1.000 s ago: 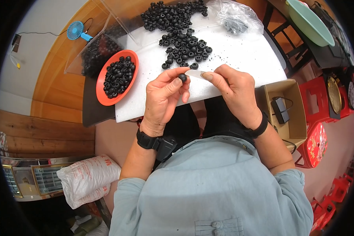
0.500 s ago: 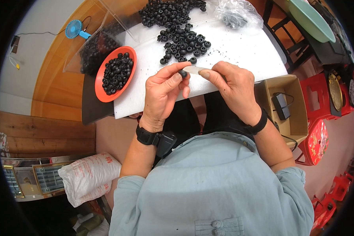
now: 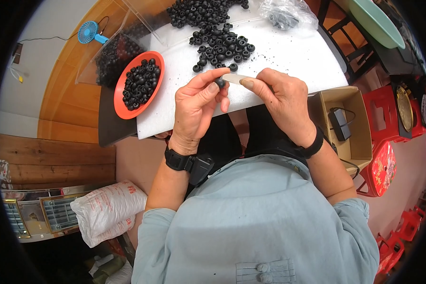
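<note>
Between the thumb and fingers of my left hand (image 3: 193, 106) is a small black rounded part (image 3: 219, 83), pinched near the front edge of the table. My right hand (image 3: 284, 97) grips a flat, whitish blade-like tool (image 3: 234, 78), its thumb pressed along it. The tool's tip lies at the upper edge of the black part; whether it cuts in cannot be made out. Just beyond my hands, a loose pile of similar black parts (image 3: 225, 46) spreads over a white foam sheet (image 3: 293, 59). An orange-red bowl (image 3: 120, 103) holding more of them stands to the left.
A clear plastic bin (image 3: 116, 54) with black parts is behind the bowl, near a blue fan (image 3: 88, 32). At the far right lies a clear plastic bag (image 3: 288, 16). An open cardboard box (image 3: 362, 146) with a black adapter stands by my right forearm, beside red stools (image 3: 382, 170).
The view has shifted slightly. My left hand still pinches the black part, and the tool has moved a little against its upper edge. Both holds are unchanged.
</note>
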`<state>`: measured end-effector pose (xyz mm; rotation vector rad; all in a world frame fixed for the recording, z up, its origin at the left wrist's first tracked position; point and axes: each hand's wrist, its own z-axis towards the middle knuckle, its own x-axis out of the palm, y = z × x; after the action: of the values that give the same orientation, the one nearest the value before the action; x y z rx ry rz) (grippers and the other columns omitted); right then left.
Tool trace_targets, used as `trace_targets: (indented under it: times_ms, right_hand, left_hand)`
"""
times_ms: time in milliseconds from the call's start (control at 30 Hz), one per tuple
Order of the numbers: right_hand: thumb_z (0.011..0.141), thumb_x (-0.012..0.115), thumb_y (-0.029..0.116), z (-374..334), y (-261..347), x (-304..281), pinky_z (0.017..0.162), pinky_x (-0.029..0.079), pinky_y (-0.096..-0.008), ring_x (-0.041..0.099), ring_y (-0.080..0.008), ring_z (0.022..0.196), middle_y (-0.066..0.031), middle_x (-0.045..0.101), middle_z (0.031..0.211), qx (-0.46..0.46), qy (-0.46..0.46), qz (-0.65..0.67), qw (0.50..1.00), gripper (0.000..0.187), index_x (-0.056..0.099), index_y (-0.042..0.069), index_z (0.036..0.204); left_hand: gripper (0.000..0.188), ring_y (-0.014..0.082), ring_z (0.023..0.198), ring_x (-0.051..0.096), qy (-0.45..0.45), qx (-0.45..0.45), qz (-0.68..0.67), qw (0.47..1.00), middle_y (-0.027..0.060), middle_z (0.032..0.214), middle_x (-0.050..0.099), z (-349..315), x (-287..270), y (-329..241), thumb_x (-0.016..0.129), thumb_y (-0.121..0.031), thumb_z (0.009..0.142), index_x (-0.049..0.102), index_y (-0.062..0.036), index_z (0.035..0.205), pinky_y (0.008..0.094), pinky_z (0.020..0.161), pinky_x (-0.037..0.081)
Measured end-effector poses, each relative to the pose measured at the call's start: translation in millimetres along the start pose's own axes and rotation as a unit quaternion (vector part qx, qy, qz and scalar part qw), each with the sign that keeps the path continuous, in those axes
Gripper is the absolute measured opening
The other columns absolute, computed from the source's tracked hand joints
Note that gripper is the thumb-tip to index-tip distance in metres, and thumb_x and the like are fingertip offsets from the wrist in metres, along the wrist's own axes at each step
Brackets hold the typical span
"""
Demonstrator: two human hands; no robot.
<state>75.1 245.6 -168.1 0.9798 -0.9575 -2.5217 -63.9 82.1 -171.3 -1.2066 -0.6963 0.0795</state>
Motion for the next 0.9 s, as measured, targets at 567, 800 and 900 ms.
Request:
trace_targets:
  times_ms: [567, 800, 900]
  right_hand:
    - [0.095, 0.072, 0.044, 0.7, -1.2, -0.6, 0.046, 0.04, -0.036, 0.057, -0.0229, 0.048, -0.0074, 0.059, 0.056, -0.014, 0.005, -0.014, 1.0, 0.044, 0.067, 0.008, 0.071]
    - [0.096, 0.071, 0.044, 0.5, -0.5, -1.7, 0.046, 0.041, -0.0361, 0.057, -0.0228, 0.048, -0.0072, 0.059, 0.056, -0.005, 0.011, -0.014, 1.0, 0.044, 0.067, 0.008, 0.071]
    - [0.096, 0.071, 0.044, 1.2, 0.6, -2.6, 0.046, 0.041, -0.0361, 0.057, -0.0229, 0.048, -0.0072, 0.059, 0.056, -0.004, 0.016, -0.015, 1.0, 0.044, 0.067, 0.008, 0.072]
  left_hand:
    - [0.033, 0.0208, 0.081, 0.062, -0.005, 0.006, 0.017, 1.0, 0.0153, 0.104, 0.067, -0.4, 1.0, 1.2, 0.057, -0.006, 0.105, 0.063, 0.008, 0.134, 0.0309, 0.071, 0.053]
    - [0.033, 0.0213, 0.081, 0.063, -0.014, 0.014, 0.028, 0.999, 0.0155, 0.104, 0.067, -0.8, 5.4, 1.2, 0.058, -0.006, 0.105, 0.063, 0.008, 0.134, 0.0311, 0.072, 0.053]
    - [0.033, 0.0217, 0.081, 0.063, -0.018, 0.013, 0.035, 0.999, 0.0155, 0.104, 0.067, -0.8, 5.7, 1.4, 0.058, -0.006, 0.105, 0.063, 0.0085, 0.134, 0.0312, 0.072, 0.054]
